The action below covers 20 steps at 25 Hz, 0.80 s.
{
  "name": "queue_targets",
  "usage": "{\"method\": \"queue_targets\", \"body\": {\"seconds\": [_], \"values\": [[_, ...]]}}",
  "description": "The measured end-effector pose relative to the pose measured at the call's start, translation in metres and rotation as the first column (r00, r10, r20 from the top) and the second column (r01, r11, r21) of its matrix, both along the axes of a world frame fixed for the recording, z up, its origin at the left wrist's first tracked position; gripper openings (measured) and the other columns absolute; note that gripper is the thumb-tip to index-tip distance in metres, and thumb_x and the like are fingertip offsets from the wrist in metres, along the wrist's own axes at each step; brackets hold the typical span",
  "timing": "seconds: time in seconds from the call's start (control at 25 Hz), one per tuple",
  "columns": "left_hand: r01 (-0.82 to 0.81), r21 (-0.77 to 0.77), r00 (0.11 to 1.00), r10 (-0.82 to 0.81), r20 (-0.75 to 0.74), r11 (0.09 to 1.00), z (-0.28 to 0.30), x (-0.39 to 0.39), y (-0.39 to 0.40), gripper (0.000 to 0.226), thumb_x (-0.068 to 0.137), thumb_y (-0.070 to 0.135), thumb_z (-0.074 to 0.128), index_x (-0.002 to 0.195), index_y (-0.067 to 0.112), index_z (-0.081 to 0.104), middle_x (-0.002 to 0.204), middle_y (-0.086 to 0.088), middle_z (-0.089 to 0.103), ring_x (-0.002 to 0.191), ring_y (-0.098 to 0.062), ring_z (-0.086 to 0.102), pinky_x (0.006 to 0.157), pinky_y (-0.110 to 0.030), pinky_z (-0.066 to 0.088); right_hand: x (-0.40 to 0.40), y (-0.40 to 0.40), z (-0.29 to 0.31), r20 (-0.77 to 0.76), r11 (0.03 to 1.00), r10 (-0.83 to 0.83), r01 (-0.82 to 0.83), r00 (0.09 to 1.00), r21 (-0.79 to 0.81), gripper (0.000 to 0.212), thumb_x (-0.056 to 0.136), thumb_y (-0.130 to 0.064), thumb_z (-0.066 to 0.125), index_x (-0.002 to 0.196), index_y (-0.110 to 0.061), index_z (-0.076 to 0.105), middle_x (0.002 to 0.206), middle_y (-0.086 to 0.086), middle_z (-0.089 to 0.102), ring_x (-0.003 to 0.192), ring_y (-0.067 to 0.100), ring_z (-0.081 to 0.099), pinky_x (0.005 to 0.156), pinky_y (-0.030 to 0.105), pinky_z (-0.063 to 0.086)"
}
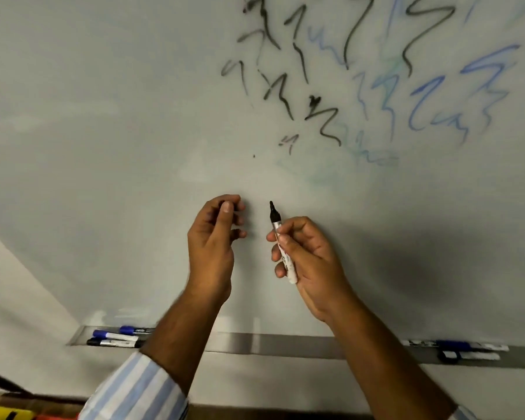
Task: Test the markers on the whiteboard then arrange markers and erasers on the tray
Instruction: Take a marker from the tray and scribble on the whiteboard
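Whiteboard (134,147) fills nearly everything I can see from where I stand, pale grey, with black and blue test squiggles (331,86) crowding the area from twelve to two o'clock. Along the bottom runs the metal tray (270,344); a few capped markers (115,336) lie at its seven o'clock end and more markers (461,348) at four o'clock, well apart from each other. I see no eraser anywhere. The person's right hand (306,259) pinches an uncapped black marker (281,244), thumb and fingers clamped round the barrel, tip up toward twelve o'clock and held just off the board. The left hand (215,234) sits just beside it at nine o'clock, fingers curled tight round something small and dark (225,204), probably the cap, though it is too hidden to be sure. The risk, as I judge it, lies in that bare tip: if the hands come together for capping slightly off line, the nib could ink the left fingers or the striped cuff (140,386) below. If the marker is set on the tray uncapped, it could dry out or smear the metal. A loose pinch might also let it drop to the floor, past the narrow tray.
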<state>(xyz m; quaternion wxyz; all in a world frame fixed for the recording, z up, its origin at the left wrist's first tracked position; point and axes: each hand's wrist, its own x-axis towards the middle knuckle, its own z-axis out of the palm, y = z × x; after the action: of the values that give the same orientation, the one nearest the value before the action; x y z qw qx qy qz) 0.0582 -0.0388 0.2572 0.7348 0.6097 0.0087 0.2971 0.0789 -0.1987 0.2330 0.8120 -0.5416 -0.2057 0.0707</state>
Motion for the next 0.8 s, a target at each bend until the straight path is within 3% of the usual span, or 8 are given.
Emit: {"method": "queue_targets", "body": {"seconds": [0.16,0.28,0.36,0.44,0.52,0.6,0.8], "values": [[-0.087,0.129,0.982,0.063,0.178,0.988,0.05,0.009,0.049,0.024,0.112,0.006,0.043,0.112,0.011,0.067,0.095,0.0,0.07,0.071,-0.014,0.054,0.056,-0.029,0.047,-0.001,0.027,0.037,0.08,0.978,0.114,-0.127,0.99,0.168,0.031,0.099,-0.002,0.053,0.123,-0.012,0.069,0.111,0.015,0.068,0.087,0.023,0.065,0.067,0.033,0.056],[-0.219,0.246,0.915,0.112,0.387,0.944,0.109,0.018,0.088,0.029,0.105,0.0,0.04,0.106,0.01,0.067,0.097,-0.005,0.068,0.069,-0.017,0.053,0.059,-0.036,0.046,0.004,0.053,0.075,0.209,0.981,0.025,-0.063,0.978,0.181,0.03,0.088,-0.006,0.069,0.115,-0.02,0.069,0.102,0.013,0.066,0.09,0.023,0.064,0.07,0.033,0.054],[-0.355,0.394,0.848,0.114,0.518,0.848,0.148,0.024,0.108,0.035,0.098,-0.01,0.039,0.103,0.007,0.069,0.098,-0.007,0.065,0.077,-0.02,0.056,0.069,-0.037,0.046,0.005,0.068,0.101,0.268,0.982,-0.07,0.02,0.961,0.187,0.024,0.087,-0.028,0.077,0.108,-0.02,0.069,0.096,0.013,0.067,0.085,0.025,0.063,0.065,0.033,0.051],[-0.518,0.484,0.753,0.107,0.65,0.705,0.182,0.031,0.124,0.04,0.09,-0.019,0.039,0.101,0.002,0.071,0.105,-0.007,0.064,0.095,-0.022,0.06,0.084,-0.036,0.047,0.008,0.078,0.122,0.312,0.969,-0.184,0.12,0.932,0.214,0.022,0.097,-0.036,0.062,0.102,-0.017,0.072,0.09,0.015,0.068,0.079,0.027,0.062,0.06,0.035,0.048],[-0.648,0.503,0.661,0.095,0.744,0.571,0.214,0.039,0.138,0.044,0.088,-0.019,0.041,0.106,0.003,0.074,0.116,-0.009,0.066,0.111,-0.026,0.06,0.096,-0.037,0.047,0.012,0.085,0.14,0.349,0.95,-0.28,0.207,0.894,0.232,0.027,0.1,-0.025,0.049,0.1,-0.014,0.074,0.087,0.018,0.07,0.075,0.029,0.063,0.058,0.035,0.049],[-0.731,0.506,0.599,0.075,0.797,0.458,0.245,0.047,0.151,0.048,0.088,-0.018,0.042,0.117,0.004,0.074,0.13,-0.01,0.066,0.123,-0.029,0.058,0.105,-0.034,0.045,0.013,0.091,0.155,0.382,0.936,-0.34,0.268,0.859,0.23,0.027,0.098,-0.019,0.049,0.103,-0.015,0.075,0.085,0.016,0.073,0.073,0.028,0.065,0.057,0.033,0.051],[-0.807,0.525,0.544,-0.008,0.839,0.271,0.296,0.06,0.173,0.046,0.104,-0.005,0.041,0.143,0.006,0.063,0.153,-0.01,0.056,0.143,-0.029,0.05,0.12,-0.039,0.041,0.016,0.106,0.187,0.536,0.888,-0.452,0.414,0.713,0.198,0.025,0.096,-0.011,0.057,0.115,-0.012,0.073,0.096,0.01,0.078,0.082,0.021,0.072,0.063,0.031,0.059]]}}
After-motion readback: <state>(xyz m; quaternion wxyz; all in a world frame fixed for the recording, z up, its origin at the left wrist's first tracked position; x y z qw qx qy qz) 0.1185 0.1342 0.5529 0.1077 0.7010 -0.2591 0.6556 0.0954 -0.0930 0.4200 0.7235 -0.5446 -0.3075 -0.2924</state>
